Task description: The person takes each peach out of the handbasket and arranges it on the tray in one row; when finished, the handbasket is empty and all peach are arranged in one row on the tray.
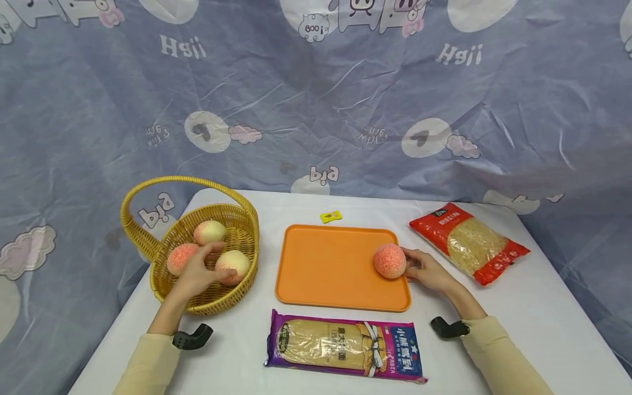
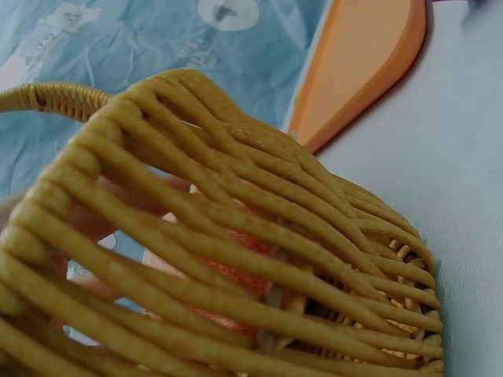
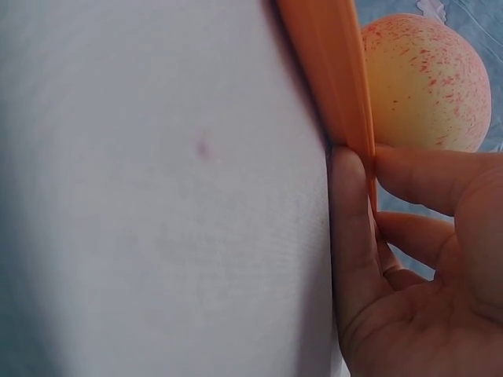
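My left hand [image 1: 197,275] is inside the yellow wicker basket [image 1: 239,230], thumb and fingers spread at the left side of a pale peach [image 1: 236,264]. Its thumb overlaps that peach. A pinker peach [image 1: 180,259] and another pale one [image 1: 209,232] lie beside the hand. The basket's weave [image 2: 236,181] partly hides the hand in the left wrist view. With thumb and fingers, my right hand [image 1: 428,270] pinches the right rim of the orange tray [image 1: 326,263]. A speckled peach [image 1: 390,261] sits on the tray close to those fingers.
A purple pasta packet [image 1: 340,345] lies in front of the tray. Behind the right hand is a red and clear food bag [image 1: 469,241]. A small yellow packet [image 1: 331,216] lies beyond the tray. The basket handle [image 1: 182,180] arches up at the back left.
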Motion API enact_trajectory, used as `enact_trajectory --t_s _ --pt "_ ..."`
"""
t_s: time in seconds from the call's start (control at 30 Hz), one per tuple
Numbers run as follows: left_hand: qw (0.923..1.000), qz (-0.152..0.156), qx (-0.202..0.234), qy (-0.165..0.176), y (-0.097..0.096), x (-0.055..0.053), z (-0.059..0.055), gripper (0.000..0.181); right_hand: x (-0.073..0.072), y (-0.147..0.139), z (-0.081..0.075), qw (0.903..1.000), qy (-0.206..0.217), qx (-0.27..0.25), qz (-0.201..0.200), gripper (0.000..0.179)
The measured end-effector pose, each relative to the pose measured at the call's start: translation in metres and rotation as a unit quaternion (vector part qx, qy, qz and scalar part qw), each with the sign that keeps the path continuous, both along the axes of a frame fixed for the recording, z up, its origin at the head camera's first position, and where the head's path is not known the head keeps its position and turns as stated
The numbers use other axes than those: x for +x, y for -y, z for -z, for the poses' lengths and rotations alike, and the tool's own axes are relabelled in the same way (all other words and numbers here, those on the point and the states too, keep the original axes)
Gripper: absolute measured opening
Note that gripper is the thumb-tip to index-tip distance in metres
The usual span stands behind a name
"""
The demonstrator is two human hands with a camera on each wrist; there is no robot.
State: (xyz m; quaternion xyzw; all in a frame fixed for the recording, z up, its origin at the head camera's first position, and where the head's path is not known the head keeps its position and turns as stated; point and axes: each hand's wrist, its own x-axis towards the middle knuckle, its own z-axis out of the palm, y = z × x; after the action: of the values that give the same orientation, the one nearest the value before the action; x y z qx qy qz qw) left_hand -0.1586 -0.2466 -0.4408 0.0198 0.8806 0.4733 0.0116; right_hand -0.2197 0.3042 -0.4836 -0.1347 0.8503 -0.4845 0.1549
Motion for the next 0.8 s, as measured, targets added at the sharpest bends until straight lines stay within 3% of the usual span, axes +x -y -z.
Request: enact_trajectory --t_s 0.3,0.5,0.8 --pt "0.9985 0.003 -0.031 0.046 -0.0024 -0.0002 0.0036 0.079 0.0006 0.0008 -0.0004 1.0000 -0.001 -0.001 0.002 0.062" --pt "0.9991 0.011 -0.034 0.021 -0.0033 0.0012 0.0043 0.075 0.0015 0.0007 -0.0009 1.0000 0.004 -0.009 0.000 0.062" --pt "0.9998 -0.012 0.017 -0.007 -0.0012 0.0062 0.0003 0.073 0.0005 -0.0003 0.0010 0.9999 0.011 -0.008 0.008 0.061"
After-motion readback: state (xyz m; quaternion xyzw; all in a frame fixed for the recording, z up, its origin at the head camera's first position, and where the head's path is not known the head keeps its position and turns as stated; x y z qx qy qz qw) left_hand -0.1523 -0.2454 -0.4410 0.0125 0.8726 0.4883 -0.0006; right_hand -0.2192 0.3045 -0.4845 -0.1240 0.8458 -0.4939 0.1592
